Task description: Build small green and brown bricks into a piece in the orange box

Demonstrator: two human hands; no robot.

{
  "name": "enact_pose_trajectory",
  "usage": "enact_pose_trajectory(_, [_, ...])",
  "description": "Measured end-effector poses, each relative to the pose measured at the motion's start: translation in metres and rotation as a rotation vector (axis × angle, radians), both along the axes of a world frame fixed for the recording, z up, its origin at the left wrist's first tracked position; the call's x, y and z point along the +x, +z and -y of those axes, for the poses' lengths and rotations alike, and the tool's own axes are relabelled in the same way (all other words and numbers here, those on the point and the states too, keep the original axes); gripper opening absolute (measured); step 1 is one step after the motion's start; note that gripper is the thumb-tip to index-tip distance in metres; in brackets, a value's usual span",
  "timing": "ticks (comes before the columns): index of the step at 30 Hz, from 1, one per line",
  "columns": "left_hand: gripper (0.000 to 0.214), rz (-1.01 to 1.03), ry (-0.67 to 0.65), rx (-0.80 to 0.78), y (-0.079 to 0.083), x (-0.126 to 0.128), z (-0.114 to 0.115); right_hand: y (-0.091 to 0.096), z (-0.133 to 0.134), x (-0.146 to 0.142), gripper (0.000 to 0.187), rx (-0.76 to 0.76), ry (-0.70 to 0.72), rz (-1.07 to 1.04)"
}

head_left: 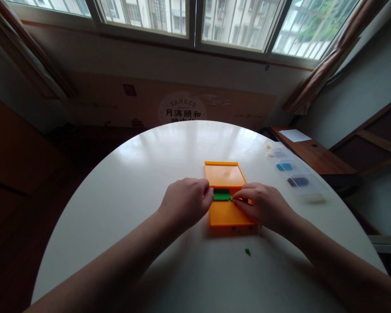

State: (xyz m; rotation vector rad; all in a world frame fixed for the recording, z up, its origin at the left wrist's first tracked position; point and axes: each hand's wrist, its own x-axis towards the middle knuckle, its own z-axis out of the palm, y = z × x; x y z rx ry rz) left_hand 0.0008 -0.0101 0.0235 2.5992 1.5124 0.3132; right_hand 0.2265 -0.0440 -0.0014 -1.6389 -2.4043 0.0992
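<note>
An orange tray-like frame (pixel 234 214) lies on the table, with a pale panel (pixel 223 173) in its far part. Rows of small green pieces (pixel 221 194) are packed in a channel across its middle. At the left end of these rows is my left hand (pixel 189 198), its fingers curled and thumb pressed in; what they hold, if anything, is hidden. My right hand (pixel 263 202) pinches at the right end of the rows, where a tiny green piece (pixel 231 199) shows at its fingertips. One loose green piece (pixel 247 251) lies nearer me, and several smaller ones sit along the frame's near edge.
The round white table (pixel 124 208) fills the middle of the view. On its right stands a clear compartment box (pixel 308 187) holding blue, dark and yellowish pieces. Beyond it, a wooden desk (pixel 329 156) carries a white paper (pixel 295 135). Windows and curtains line the far wall.
</note>
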Motion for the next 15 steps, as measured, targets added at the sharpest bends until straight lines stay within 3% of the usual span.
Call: enact_pose_trajectory(15, [0.035, -0.002, 0.002, -0.009, -0.0005, 0.0001, -0.0006, 0.0004, -0.0010, -0.0048, 0.018, 0.033, -0.040, 0.019])
